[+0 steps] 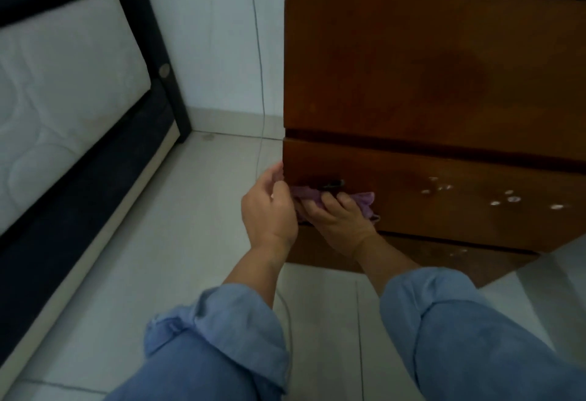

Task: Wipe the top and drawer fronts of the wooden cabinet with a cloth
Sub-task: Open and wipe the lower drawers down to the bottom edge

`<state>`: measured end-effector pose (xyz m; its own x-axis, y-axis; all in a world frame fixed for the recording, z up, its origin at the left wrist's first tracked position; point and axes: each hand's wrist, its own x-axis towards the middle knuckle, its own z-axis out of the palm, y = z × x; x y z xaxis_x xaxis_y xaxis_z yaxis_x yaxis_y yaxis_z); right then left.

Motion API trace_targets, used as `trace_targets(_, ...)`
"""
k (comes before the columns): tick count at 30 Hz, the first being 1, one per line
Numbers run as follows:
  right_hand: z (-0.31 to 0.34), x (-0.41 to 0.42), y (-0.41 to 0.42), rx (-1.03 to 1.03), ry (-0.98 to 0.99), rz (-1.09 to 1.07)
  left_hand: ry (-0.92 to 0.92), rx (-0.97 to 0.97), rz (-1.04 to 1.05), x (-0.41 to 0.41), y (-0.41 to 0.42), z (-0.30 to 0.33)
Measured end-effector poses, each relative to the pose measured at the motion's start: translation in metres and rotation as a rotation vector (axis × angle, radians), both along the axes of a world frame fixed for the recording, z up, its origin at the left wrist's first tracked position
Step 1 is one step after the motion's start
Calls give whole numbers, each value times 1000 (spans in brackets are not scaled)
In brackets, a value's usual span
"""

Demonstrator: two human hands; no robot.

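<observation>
The wooden cabinet (428, 77) fills the right half of the head view, showing stacked brown drawer fronts. My right hand (341, 220) presses a purple cloth (364, 201) against the lower drawer front (444, 204), just below a small dark handle (333, 184). My left hand (269, 210) sits at the drawer's left edge, fingers curled over the cloth's left end. Pale spots mark the drawer front to the right of the cloth. The cabinet top is out of view.
A bed with a white mattress (63, 90) and dark frame (165, 83) stands at the left. A thin cable (258, 51) hangs down the white wall beside the cabinet. Pale floor tiles (196, 210) lie between bed and cabinet. My blue sleeves fill the bottom.
</observation>
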<state>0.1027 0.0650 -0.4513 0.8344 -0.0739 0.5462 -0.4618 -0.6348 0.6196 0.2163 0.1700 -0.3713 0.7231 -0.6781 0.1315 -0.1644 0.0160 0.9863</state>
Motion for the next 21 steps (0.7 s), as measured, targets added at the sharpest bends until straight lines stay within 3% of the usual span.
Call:
trace_targets(5, -14, -22, 5, 127, 303, 43, -88, 51, -63, -8, 5, 7)
trace_targets(7, -8, -38, 8, 189, 324, -22, -140, 105, -125, -8, 6, 5)
trace_targets(9, 9, -56, 12, 209, 220, -66, -295, 182, -168, -14, 9, 6)
trace_targets(12, 44, -81, 12, 162, 15, -93, -684, 264, -107, -33, 14, 14)
trace_targets(15, 79, -88, 0, 159, -218, -180, -1001, 161, -130, -40, 14, 26)
trace_targets(21, 69, -78, -28, -76, -246, -240, -1147, 9, -177, -33, -10, 28)
